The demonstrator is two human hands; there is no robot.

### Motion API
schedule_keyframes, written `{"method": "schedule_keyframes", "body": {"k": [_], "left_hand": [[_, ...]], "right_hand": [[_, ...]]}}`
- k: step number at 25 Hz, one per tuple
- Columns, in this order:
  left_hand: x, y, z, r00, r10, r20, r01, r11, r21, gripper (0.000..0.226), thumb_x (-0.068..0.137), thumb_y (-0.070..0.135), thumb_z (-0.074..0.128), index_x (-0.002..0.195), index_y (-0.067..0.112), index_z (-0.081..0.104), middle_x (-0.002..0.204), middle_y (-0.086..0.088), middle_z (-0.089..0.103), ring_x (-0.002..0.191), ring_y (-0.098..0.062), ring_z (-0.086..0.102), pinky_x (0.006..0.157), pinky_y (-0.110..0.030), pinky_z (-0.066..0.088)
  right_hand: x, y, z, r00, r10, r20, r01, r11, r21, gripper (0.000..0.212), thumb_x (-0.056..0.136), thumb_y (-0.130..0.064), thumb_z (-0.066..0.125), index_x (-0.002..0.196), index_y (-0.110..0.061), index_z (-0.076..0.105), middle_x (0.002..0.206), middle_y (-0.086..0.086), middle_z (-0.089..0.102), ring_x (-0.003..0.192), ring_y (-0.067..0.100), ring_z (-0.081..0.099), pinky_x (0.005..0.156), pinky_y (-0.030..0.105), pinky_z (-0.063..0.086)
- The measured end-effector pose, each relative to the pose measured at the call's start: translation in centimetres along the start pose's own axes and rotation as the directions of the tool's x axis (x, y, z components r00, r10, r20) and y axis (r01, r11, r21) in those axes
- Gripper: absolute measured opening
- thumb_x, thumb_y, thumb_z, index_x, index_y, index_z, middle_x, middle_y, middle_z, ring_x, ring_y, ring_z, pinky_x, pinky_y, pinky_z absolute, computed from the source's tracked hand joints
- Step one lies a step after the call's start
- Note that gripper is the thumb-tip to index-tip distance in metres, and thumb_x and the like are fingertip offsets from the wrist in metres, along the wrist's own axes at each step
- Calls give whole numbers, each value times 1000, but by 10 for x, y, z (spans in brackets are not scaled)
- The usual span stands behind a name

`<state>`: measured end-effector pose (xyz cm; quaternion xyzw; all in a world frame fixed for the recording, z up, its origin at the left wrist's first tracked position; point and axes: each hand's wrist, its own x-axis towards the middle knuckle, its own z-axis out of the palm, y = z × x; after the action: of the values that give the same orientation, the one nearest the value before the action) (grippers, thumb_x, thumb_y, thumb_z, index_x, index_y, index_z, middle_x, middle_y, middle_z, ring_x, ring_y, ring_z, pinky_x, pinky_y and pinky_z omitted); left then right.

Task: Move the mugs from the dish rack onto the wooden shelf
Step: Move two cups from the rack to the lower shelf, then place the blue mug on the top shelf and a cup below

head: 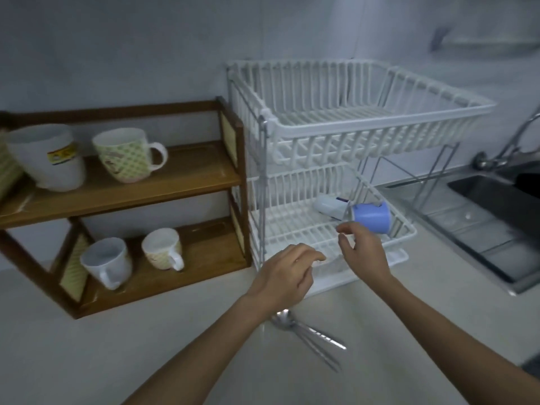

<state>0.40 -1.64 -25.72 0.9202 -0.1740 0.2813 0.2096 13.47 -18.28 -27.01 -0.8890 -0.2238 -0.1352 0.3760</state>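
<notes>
pale grey countertop | bears: brown wooden two-tier shelf; white wire dish rack; steel spoons

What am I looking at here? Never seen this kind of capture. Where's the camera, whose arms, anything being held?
No robot here: a person works with two bare hands, and the single wide-angle camera sits on their head, looking forward and down. That is why both forearms come in from the bottom edge.

The left hand and the right hand reach toward the white dish rack; both are open and hold nothing. In the rack's lower tier lie a blue mug and a white mug, both on their sides.

To the left stands the wooden shelf, with two mugs on each of its two levels. On the counter near the left forearm lie some metal spoons. A steel sink with a tap is at the right.
</notes>
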Motion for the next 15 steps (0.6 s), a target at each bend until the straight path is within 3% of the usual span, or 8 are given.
{"method": "schedule_keyframes", "body": {"k": [3,5,8,11,15], "left_hand": [[51,-1,35,986,-139,87,133,989,67,38,84,7,55,122,11,60,117,-6,63,105,-25,58,85,-33,49],[88,-10,59,941,-278,191,253,957,144,47,86,12,53,134,13,49,132,-8,54,119,-25,50,97,-34,40],[141,-32,92,849,-430,308,306,874,378,60,87,12,53,144,10,33,148,-11,39,133,-23,38,108,-32,28],[179,-53,122,778,-534,331,315,787,530,70,87,12,54,148,12,21,155,-9,27,140,-25,27,114,-39,23],[208,-72,164,739,-552,385,228,744,628,75,90,14,54,151,14,11,159,-5,16,146,-26,14,116,-44,17]], "right_hand": [[55,57,-24,994,52,93,-30,975,-222,30,82,-10,63,111,-4,64,117,15,62,109,35,57,90,39,45],[88,87,-38,977,90,192,-24,946,-323,52,77,-14,69,125,-2,55,131,20,52,121,37,47,99,45,41],[127,115,-52,869,132,477,143,855,-498,87,73,-34,75,144,-11,30,150,12,31,136,30,31,104,43,38],[150,124,-51,765,129,631,352,737,-577,98,65,-44,80,143,-15,27,146,8,37,131,30,38,99,41,40],[153,134,-32,749,43,661,506,606,-613,94,61,-37,84,134,-9,31,131,11,47,119,29,48,88,38,43]]}}
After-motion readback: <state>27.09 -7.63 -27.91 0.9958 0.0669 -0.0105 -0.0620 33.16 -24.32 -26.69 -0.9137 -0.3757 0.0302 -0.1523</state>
